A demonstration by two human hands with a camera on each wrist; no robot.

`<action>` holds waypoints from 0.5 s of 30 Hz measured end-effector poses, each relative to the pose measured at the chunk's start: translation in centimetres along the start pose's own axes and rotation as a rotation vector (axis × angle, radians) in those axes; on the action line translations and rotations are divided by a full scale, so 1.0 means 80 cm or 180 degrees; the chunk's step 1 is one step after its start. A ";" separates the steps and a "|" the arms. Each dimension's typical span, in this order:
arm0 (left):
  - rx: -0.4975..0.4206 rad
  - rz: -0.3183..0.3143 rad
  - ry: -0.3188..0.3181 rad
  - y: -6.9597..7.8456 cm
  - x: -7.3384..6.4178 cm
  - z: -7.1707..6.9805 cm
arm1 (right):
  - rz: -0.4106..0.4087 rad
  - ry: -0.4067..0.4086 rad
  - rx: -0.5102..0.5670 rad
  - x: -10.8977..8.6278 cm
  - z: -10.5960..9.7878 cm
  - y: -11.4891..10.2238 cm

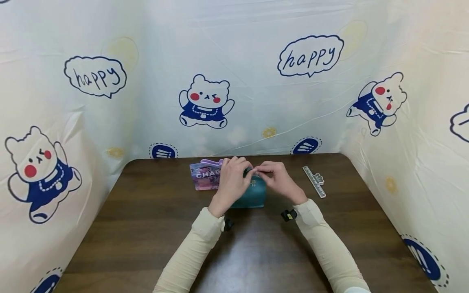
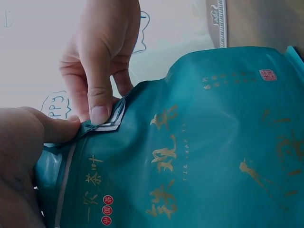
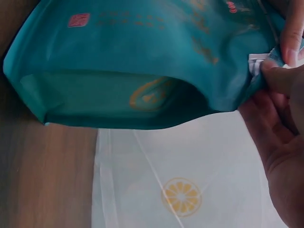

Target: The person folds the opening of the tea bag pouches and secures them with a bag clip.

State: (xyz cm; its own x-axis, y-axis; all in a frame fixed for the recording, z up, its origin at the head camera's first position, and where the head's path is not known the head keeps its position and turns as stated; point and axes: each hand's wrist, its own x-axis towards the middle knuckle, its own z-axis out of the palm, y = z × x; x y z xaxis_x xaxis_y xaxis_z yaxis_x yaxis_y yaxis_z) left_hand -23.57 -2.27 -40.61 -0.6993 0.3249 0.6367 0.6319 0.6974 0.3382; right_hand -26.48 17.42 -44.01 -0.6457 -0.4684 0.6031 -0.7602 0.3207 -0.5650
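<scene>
A teal tea pouch [image 1: 249,198] with gold lettering stands upright near the middle of the far half of the table. My left hand [image 1: 233,179] pinches its top edge from the left, close to the other hand. With thumb and fingers, my right hand [image 1: 280,181] pinches the right corner of the same edge. In the left wrist view, the right thumb presses on a small silvery-white strip [image 2: 111,124] at the folded corner. The left fingertips [image 3: 293,40] are right beside the right thumb in the right wrist view.
Left of the tea pouch lies a blue and pink packet [image 1: 205,177] with white letters, with a purple clip [image 1: 211,163] at its upper edge. A white striped clip [image 1: 314,182] lies to the right. A printed cloth [image 1: 256,101] surrounds the brown table [image 1: 146,228].
</scene>
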 end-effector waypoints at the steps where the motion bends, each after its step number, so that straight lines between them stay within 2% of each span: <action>1: -0.0002 -0.0002 -0.0009 0.000 0.000 0.000 | 0.0012 0.0041 0.0015 -0.001 0.001 0.001; 5: 0.0016 0.0005 0.0001 -0.001 0.000 0.001 | 0.0203 0.0102 0.0248 -0.008 0.001 0.004; 10: 0.0045 0.0042 0.0036 -0.001 0.000 0.001 | 0.0497 -0.0077 0.0381 -0.015 -0.006 0.007; 15: 0.0050 0.0066 0.0078 -0.001 -0.001 0.001 | 0.0446 -0.0200 0.0408 -0.018 -0.009 0.009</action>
State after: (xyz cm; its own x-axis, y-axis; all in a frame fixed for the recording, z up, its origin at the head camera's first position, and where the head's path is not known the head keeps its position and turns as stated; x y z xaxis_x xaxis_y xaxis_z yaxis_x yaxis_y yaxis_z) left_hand -23.58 -2.28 -40.76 -0.6777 0.3238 0.6602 0.6406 0.7007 0.3140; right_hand -26.15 18.94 -44.84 -0.7359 -0.4782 0.4794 -0.6453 0.2808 -0.7104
